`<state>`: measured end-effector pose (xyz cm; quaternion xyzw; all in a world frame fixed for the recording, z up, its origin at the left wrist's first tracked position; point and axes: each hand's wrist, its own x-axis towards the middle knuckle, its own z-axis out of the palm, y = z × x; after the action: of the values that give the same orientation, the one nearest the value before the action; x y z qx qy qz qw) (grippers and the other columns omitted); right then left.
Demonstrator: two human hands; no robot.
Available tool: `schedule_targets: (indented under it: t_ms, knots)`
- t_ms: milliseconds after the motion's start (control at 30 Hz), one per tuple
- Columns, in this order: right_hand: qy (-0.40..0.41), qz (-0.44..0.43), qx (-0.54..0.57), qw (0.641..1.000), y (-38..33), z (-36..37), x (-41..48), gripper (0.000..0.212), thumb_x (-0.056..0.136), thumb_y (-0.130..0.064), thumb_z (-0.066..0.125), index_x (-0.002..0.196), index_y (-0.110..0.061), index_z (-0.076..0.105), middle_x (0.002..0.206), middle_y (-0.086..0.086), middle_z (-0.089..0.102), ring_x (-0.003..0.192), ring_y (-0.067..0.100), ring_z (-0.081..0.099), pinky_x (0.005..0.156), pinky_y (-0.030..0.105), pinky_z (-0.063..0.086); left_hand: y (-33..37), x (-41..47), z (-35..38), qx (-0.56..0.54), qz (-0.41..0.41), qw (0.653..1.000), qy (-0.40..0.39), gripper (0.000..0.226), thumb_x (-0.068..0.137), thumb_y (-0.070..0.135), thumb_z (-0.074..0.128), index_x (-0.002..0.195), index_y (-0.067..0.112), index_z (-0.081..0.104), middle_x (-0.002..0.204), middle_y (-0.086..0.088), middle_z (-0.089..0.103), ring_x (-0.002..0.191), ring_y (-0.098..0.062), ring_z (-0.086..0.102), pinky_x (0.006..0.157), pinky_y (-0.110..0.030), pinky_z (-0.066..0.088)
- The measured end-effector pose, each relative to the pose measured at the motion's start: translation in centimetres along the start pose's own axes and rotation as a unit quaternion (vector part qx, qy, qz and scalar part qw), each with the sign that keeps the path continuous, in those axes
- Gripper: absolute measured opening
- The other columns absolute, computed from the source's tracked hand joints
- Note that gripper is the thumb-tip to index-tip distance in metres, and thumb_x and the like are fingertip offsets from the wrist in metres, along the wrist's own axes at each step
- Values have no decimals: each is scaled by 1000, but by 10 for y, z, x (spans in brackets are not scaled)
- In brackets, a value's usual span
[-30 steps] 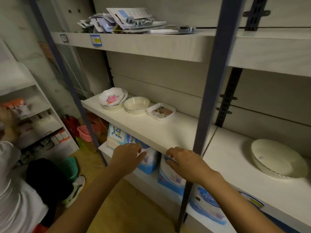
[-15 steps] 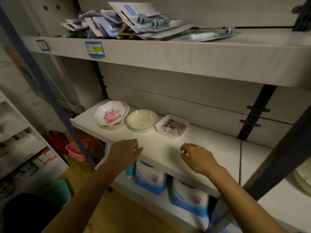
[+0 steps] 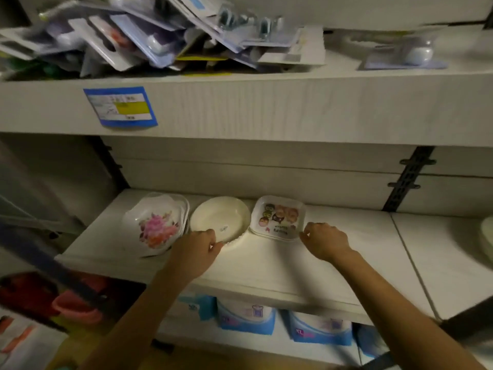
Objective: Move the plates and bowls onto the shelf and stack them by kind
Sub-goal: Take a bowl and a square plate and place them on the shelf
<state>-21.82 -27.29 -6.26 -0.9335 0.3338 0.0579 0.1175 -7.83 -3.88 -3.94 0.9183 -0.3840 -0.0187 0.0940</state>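
Three dishes sit in a row on the middle shelf. At the left is a small stack of floral bowls, tilted toward me. A round cream bowl stands in the middle, and a square plate with cartoon faces is to its right. My left hand pinches the cream bowl's near rim, thumb on top. The curled fingertips of my right hand are at the square plate's front right corner; whether they grip it is unclear.
A large cream bowl shows at the right edge on the neighbouring shelf board. The upper shelf overhangs, piled with blister-packed goods. Blue-and-white packs fill the shelf below. A dark upright post is at the back right.
I have moved closer and left. Both hands went forward from the shelf's front edge to the dishes: the left onto the cream bowl's rim, the right to the square plate's corner.
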Motion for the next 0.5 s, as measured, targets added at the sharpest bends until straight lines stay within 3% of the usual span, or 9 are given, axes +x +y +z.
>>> schedule_targets:
  t_ms: [200,367,500]
  knots:
    - [-29,154,-23,987,-24,16,37,48,95,-49,32,110,-12,59,101,5,66,80,21,55,69,28,40,-40,29,-2,5,28,999,-30,30,92,41,43,73,18,48,52,7,40,55,-13,47,52,-26,34]
    - [-83,218,3,972,-34,26,49,31,89,-34,49,110,-13,61,92,3,57,88,21,57,82,29,46,-60,36,1,7,43,997,-65,34,93,42,40,71,18,49,56,6,44,61,-16,51,60,-29,41]
    - [-88,223,14,971,-39,24,53,30,89,-26,50,115,-12,58,93,4,55,87,20,54,77,28,45,-70,37,3,19,52,995,-79,36,94,42,38,69,16,45,59,2,43,65,-18,50,66,-32,45]
